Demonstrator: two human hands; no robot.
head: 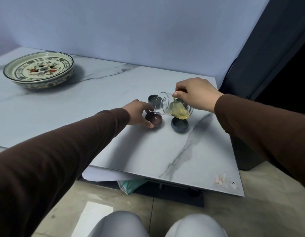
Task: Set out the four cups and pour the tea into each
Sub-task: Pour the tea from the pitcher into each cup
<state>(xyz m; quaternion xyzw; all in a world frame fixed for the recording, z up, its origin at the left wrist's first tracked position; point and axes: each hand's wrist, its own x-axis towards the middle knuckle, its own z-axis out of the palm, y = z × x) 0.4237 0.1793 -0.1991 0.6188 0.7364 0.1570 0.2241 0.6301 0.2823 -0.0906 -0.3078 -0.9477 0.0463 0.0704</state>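
Observation:
My right hand [197,94] grips a clear glass pitcher [175,106] with yellow tea in it, tipped to the left so its spout hangs just over a small purple-brown cup [154,120]. My left hand [139,112] holds that cup at its left side on the marble table [191,156]. A dark blue-grey cup [180,125] stands below the pitcher's body. Another blue-grey cup [152,99] sits behind, partly hidden by the glass. I see only three cups.
A large patterned ceramic dish [39,70] rests at the table's far left. The wall runs close behind. A dark curtain [268,57] hangs at the right. The table's front edge [165,179] overhangs the tiled floor near my knees.

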